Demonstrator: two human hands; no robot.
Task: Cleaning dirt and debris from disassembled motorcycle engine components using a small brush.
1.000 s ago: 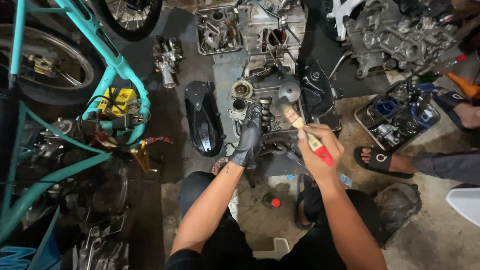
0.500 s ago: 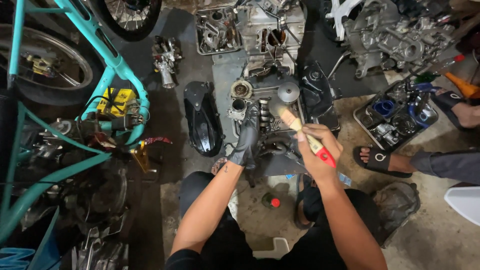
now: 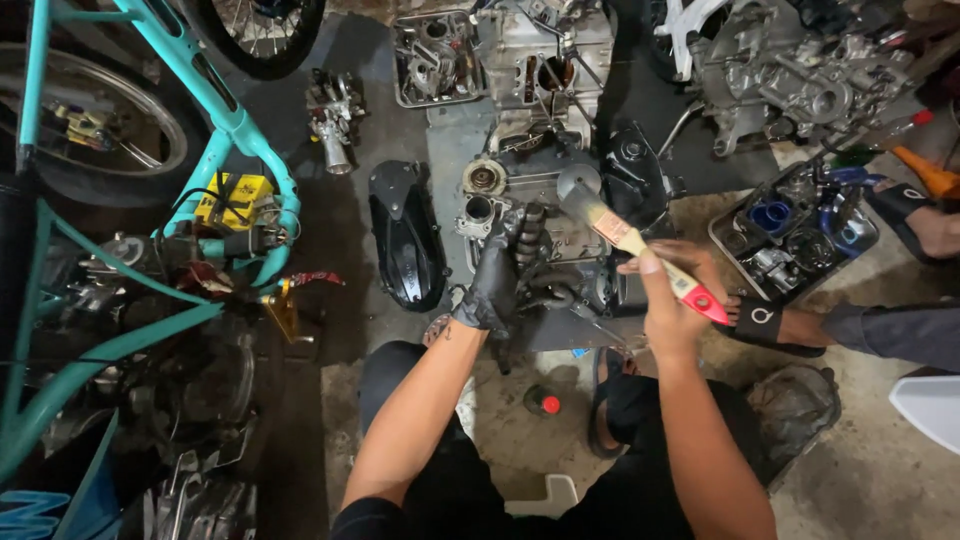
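while the gloved left hand [image 3: 497, 275] wraps round a dark part on the engine block [image 3: 560, 235] lying on the floor, the bare right hand [image 3: 668, 300] is closed on a red-handled paintbrush [image 3: 625, 238]. its bristles seem to touch the block's top, though grime blurs it.

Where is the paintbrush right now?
In the head view, the paintbrush is right of centre, gripped by the bare right hand, its bristles over the engine block beside the gloved left hand.
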